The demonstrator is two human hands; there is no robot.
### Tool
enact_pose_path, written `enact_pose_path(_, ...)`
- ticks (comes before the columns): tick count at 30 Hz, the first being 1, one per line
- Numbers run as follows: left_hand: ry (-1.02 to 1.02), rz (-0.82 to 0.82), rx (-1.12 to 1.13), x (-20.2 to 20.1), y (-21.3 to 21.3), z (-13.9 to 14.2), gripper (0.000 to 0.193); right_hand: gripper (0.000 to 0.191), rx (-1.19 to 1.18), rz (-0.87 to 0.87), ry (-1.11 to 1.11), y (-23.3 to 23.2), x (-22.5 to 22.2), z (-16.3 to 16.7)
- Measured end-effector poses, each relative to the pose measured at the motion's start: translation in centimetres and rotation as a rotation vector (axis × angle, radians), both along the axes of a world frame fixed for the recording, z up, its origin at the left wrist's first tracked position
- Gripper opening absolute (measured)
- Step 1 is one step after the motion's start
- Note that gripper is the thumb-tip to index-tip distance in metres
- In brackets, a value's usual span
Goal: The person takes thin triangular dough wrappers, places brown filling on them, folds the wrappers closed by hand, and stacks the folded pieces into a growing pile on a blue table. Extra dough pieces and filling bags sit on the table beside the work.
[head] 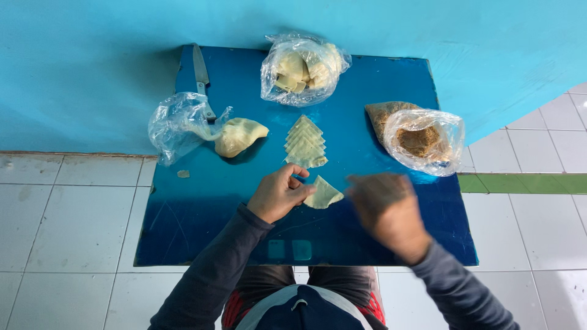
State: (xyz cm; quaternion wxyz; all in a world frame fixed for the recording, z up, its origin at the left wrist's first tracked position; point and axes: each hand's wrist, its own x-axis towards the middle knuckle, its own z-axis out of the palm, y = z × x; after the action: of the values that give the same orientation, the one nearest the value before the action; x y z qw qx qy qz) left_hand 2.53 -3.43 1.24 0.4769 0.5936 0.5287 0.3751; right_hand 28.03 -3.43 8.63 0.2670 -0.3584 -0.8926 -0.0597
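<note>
**Folded dough triangle held at the near centre of the blue surface**

A single triangular dough parcel lies on the blue surface, just in front of the person. It is pinched at its left corner by the fingers of the left hand, which are closed on the edge. The right hand is blurred, just to the right of the parcel and apparently apart from it; whether its fingers are curled or released cannot be told.

Beyond the parcel, a row of overlapping finished triangles is laid out. To its left sits a lump of dough half out of a clear plastic bag, with a knife behind it. A second bag of cut dough pieces stands at the far edge, and a bag of brown crumbly filling at the right.

Judgement on technique: the seam is best sealed while the corner is kept pinned flat, so that the fold does not spring open. Pressure is best applied along the whole open edge, lightly, since thin dough tears easily. The filling is best kept clear of the seam. The finished piece is best laid overlapping the row without being squashed.
</note>
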Motion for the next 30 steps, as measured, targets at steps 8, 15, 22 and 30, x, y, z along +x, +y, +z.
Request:
enact_pose_path(8,0.062,-0.089,0.129,0.0,-0.7,-0.1,0.024,0.019,-0.139,-0.458,0.171,6.6,10.4,0.3)
enact_pose_path(15,0.209,-0.087,0.171,-0.2,-0.8,0.3,0.018,0.023,-0.071,-0.545,-0.029,6.9,10.8,-2.9)
enact_pose_path(22,0.214,-0.045,0.212,-0.4,-0.9,0.4,0.018,0.019,0.129,-0.647,-0.208,7.7,11.5,-3.8)
enact_pose_path(30,0.226,-0.077,0.182,-0.4,-0.9,0.1,0.024,0.011,0.039,-0.631,-0.126,7.5,11.4,-3.8)
